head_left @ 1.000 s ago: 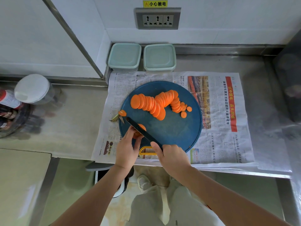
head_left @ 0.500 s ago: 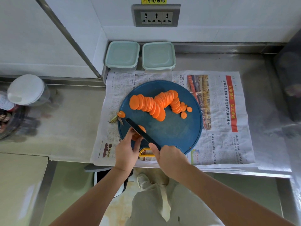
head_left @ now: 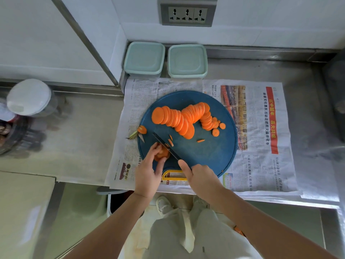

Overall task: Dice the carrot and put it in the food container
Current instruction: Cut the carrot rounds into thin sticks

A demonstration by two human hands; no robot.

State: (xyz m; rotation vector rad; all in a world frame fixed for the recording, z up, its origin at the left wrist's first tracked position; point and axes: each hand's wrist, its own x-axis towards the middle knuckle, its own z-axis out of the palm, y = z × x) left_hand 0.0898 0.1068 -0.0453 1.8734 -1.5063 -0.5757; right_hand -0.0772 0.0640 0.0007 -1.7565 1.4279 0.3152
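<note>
The left hand grasps a small stack of carrot rounds at the near left edge of the round blue cutting board, fingertips curled over its top and the thumb against its near side. The right hand is clenched around the handle of a black knife, forefinger laid along the spine; the blade runs diagonally away to the left and meets the right side of the stack. A few thin orange strips lie just beyond the blade; one small sliver lies apart on the bare board to the right.

Most of the carrot is a long overlapping row of slices curving across the far half of the board, with a few small rounds loose at its right end; the carrot top, green stub attached, sits at the board's left rim. The board, its yellow handle at the near edge, lies on a newspaper spread over the steel bench.

The left food container and the right food container, both pale green with lids on, stand side by side at the back against the wall, just beyond the newspaper; a wall socket is above them; a jar with a white lid stands at the bench's far left.
</note>
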